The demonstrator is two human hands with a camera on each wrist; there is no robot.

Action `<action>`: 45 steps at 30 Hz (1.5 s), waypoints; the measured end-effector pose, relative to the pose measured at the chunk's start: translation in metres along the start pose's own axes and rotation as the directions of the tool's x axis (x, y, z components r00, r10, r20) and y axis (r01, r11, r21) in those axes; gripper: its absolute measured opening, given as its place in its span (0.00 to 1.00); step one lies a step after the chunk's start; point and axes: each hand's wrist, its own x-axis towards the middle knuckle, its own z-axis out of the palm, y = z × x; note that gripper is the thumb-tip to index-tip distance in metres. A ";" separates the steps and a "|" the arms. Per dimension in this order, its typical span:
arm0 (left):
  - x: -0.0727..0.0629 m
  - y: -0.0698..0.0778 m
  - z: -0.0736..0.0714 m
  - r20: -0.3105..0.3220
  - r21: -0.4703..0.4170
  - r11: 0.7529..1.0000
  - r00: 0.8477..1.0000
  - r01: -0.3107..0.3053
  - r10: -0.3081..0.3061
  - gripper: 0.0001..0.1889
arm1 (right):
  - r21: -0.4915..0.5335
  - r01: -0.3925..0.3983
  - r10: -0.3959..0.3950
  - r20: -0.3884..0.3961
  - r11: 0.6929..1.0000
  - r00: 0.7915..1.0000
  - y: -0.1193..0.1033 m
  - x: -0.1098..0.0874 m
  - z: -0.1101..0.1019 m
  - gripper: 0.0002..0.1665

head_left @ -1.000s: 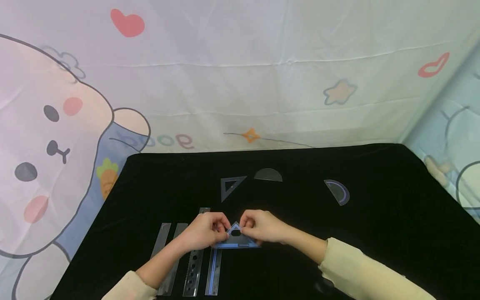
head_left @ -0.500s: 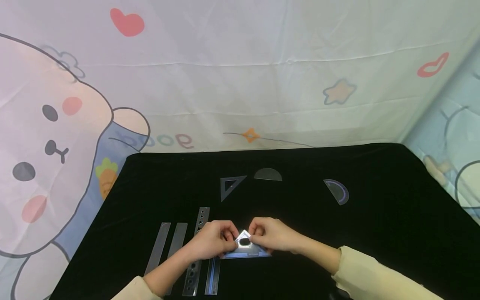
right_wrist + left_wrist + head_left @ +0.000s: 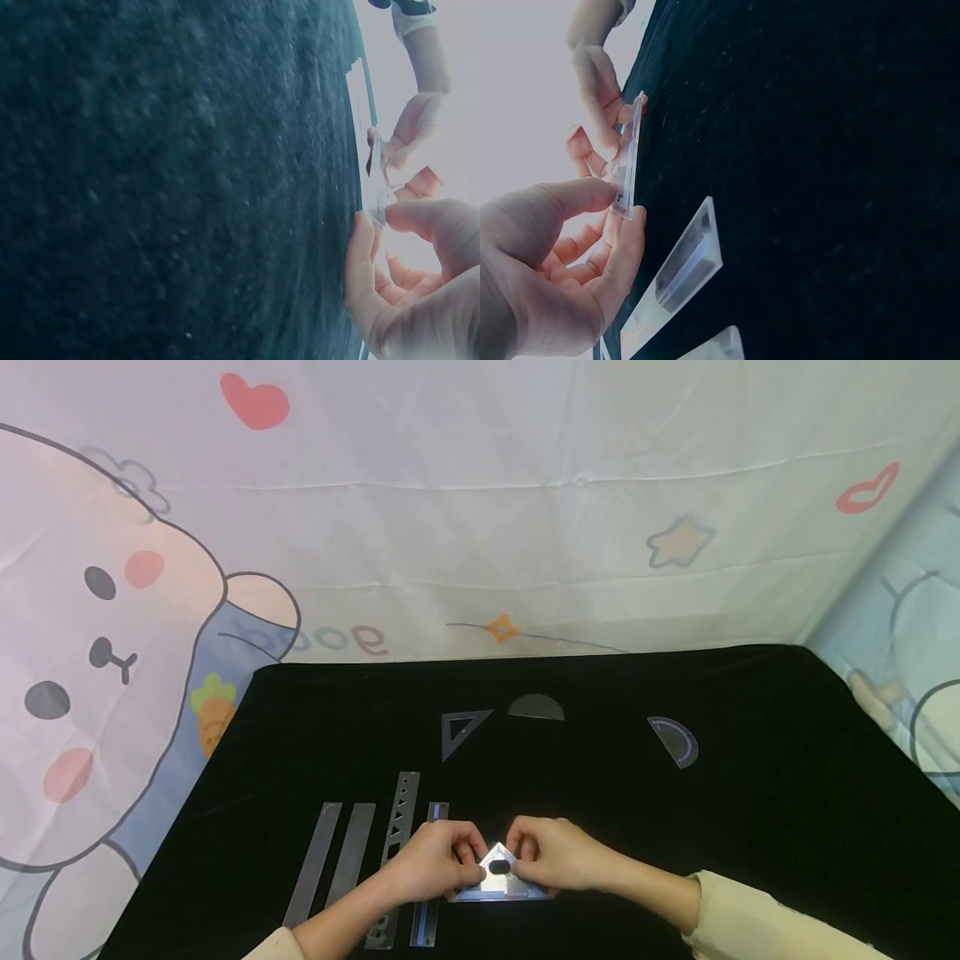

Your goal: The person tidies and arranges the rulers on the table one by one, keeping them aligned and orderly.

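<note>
Both hands pinch a clear set square (image 3: 501,887) with an oval hole, its apex pointing away from me. My left hand (image 3: 435,864) grips its left side between thumb and fingers; my right hand (image 3: 562,853) grips the right side. In the left wrist view the set square (image 3: 630,161) is seen nearly edge-on, above the dark cloth. Partly behind the left hand lies a clear ruler with a blue stripe (image 3: 425,922). Left of that is a ruler with cut-out shapes (image 3: 405,797), partly covered by the left hand.
Two plain clear rulers, one far left (image 3: 313,860) and one beside it (image 3: 352,852), lie on the black cloth (image 3: 750,827). Farther back are a triangle set square (image 3: 450,739), a grey protractor (image 3: 536,707) and a purple-marked protractor (image 3: 678,745). A printed curtain (image 3: 525,527) hangs behind.
Both hands have moved nearer to me and slightly right, carrying the set square along. The blue-striped ruler's far end has come into view. The other tools stay put.
</note>
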 end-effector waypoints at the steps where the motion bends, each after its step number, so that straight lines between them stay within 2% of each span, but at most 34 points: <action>1: -0.001 0.000 0.001 0.002 0.001 1.000 1.000 0.000 0.000 0.06 | -0.008 0.002 -0.002 -0.003 1.000 1.000 0.000 -0.001 0.001 0.08; 13: -0.009 -0.001 0.008 0.017 -0.021 1.000 1.000 0.004 -0.004 0.06 | 0.012 -0.015 0.015 -0.009 1.000 1.000 -0.004 -0.011 0.009 0.09; 18: -0.012 -0.002 0.012 0.008 -0.014 1.000 1.000 0.005 -0.005 0.07 | 0.004 0.005 -0.005 -0.018 1.000 1.000 -0.001 -0.014 0.013 0.09; 30: -0.017 -0.001 0.018 -0.012 0.056 0.998 1.000 -0.009 0.009 0.07 | -0.111 0.062 -0.068 -0.046 0.992 0.997 -0.001 -0.017 0.019 0.09; 35: -0.018 -0.001 0.020 -0.013 0.120 0.992 0.999 -0.035 0.037 0.08 | -0.177 0.069 -0.077 -0.042 0.982 0.996 -0.001 -0.017 0.021 0.09; 45: -0.015 -0.001 0.022 -0.009 0.149 0.989 1.000 -0.013 0.014 0.07 | -0.238 0.092 -0.106 -0.045 0.967 0.993 -0.002 -0.018 0.020 0.10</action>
